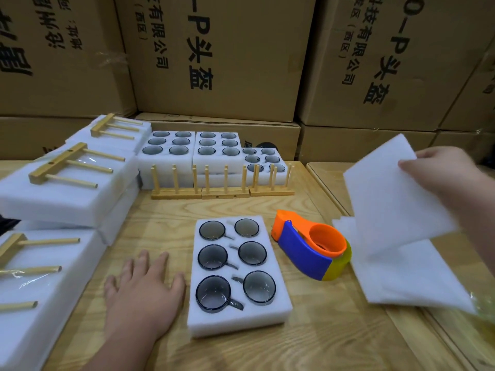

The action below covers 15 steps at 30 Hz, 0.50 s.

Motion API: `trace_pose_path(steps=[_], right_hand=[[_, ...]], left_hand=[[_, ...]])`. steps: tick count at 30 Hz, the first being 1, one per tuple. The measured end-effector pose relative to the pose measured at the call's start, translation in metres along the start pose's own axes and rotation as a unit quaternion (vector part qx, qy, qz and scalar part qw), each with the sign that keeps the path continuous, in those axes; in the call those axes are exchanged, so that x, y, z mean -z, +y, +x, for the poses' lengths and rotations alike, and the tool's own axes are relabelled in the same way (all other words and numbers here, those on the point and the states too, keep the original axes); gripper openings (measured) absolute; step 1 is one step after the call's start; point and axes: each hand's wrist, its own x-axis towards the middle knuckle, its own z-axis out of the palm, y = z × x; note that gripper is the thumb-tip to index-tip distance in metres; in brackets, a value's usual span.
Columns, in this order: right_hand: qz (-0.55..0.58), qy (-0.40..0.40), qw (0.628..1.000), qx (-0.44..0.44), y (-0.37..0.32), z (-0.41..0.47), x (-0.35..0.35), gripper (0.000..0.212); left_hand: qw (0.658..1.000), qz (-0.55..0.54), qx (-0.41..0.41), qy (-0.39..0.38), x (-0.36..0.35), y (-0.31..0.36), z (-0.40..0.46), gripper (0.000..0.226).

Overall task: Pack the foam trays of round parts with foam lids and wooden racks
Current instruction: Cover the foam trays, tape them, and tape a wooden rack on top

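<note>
A white foam tray point(235, 321) lies uncovered in the middle of the wooden table, with several dark round glass parts point(213, 293) in its holes. My left hand point(146, 293) rests flat on the table just left of the tray, fingers spread. At the right my right hand point(452, 178) pinches a white foam lid point(393, 196) by its top corner and holds it tilted above a pile of more foam sheets point(409, 277). Three upright wooden racks point(222, 192) stand in a row behind the tray.
An orange and blue tape dispenser point(310, 247) lies between the tray and the foam sheets. Several filled trays point(217, 153) stand behind the racks. Closed foam packs with wooden racks on top point(67, 180) are stacked at the left. Cardboard boxes point(214, 54) wall off the back.
</note>
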Motion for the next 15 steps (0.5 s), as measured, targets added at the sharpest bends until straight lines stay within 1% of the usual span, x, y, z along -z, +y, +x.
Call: trace_pose_path(steps=[3, 6, 11, 15], right_hand=[[0.091, -0.001, 0.995, 0.027, -0.02, -0.006, 0.003, 0.027], [0.162, -0.038, 0.985, 0.051, -0.034, -0.018, -0.006, 0.017], [0.208, -0.168, 0.963, 0.047, -0.037, -0.053, -0.05, 0.01], [0.236, -0.268, 0.934, 0.012, -0.027, -0.089, -0.098, 0.015]], left_hand=[[1.0, 0.001, 0.0, 0.002, -0.001, 0.0, 0.0, 0.07], [1.0, 0.004, 0.001, 0.005, -0.002, 0.0, 0.001, 0.069], [1.0, 0.006, 0.0, 0.006, -0.002, 0.0, 0.001, 0.069], [1.0, 0.006, -0.001, 0.007, -0.003, 0.0, 0.001, 0.07]])
